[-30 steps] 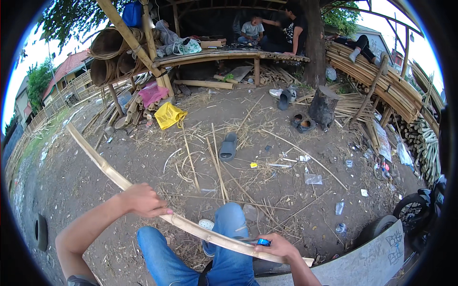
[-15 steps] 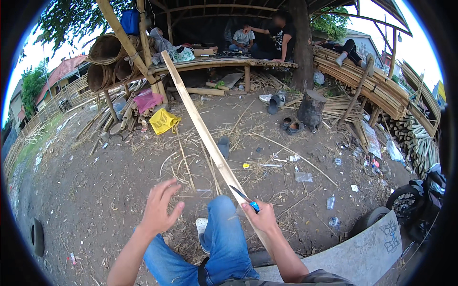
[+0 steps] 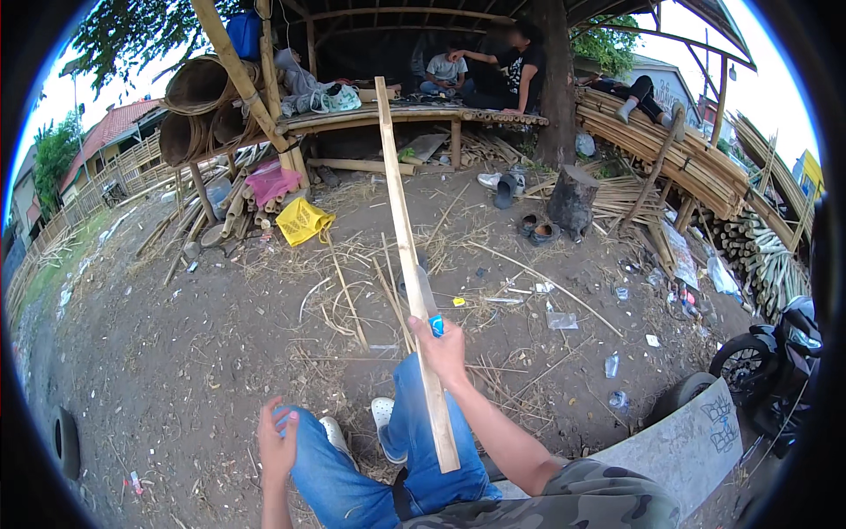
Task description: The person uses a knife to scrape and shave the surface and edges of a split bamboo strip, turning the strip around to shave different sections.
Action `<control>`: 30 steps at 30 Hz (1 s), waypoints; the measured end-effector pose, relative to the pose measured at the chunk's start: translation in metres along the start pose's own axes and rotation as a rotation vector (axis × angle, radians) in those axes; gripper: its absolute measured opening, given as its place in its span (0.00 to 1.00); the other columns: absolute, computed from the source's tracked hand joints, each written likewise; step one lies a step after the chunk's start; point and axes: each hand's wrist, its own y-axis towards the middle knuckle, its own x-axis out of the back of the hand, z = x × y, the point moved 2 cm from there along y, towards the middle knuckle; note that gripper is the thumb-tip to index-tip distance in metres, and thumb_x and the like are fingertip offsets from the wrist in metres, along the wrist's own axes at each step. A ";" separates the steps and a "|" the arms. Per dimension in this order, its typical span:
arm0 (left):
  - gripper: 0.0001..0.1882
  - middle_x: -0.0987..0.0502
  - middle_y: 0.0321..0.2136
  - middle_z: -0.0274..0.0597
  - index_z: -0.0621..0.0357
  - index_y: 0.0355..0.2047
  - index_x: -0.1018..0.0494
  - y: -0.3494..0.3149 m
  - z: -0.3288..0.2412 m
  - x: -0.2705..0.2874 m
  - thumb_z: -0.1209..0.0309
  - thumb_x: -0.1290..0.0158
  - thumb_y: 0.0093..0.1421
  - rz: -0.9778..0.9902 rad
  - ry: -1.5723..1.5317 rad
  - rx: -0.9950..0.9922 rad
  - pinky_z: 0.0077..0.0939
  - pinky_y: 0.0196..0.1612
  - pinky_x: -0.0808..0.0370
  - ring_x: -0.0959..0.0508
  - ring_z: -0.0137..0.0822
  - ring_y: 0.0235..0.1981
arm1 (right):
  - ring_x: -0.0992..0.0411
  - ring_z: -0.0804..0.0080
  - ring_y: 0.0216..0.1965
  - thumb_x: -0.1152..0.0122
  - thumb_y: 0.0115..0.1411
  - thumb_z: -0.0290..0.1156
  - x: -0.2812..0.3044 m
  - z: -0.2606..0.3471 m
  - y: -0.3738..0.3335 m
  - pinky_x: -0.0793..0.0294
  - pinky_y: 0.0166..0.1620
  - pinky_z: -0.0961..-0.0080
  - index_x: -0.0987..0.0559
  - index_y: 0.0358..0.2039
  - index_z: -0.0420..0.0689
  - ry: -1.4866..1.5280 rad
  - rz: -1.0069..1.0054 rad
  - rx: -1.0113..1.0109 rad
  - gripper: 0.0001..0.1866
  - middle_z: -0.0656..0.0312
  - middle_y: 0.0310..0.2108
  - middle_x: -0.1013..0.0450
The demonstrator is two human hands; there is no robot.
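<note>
A long pale bamboo strip points away from me, its near end lying over my right thigh in blue jeans. My right hand is closed around a blue-handled knife, blade up, pressed against the strip at mid-length. The strip passes through or behind this hand; I cannot tell if the fingers also grip it. My left hand rests on my left knee and holds nothing, its fingers loosely apart. White shoes show between my legs.
Dirt ground strewn with bamboo slivers. A yellow bag and woven baskets lie at the left, a tree stump and stacked bamboo poles at the right. People sit on a raised platform. A motorbike and grey slab stand close right.
The strip swung from lying crosswise in both hands to pointing straight away. My left hand let go of it and dropped to my knee. My right hand stayed with the knife.
</note>
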 end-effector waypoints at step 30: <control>0.23 0.23 0.19 0.48 0.67 0.40 0.35 -0.061 -0.003 -0.097 0.59 0.42 0.61 0.692 0.091 0.358 0.33 0.18 0.26 0.21 0.39 0.15 | 0.26 0.41 0.24 0.47 0.65 0.49 0.035 -0.078 -0.071 0.26 0.34 0.51 0.23 0.37 0.40 -0.849 0.862 0.100 0.22 0.43 0.18 0.27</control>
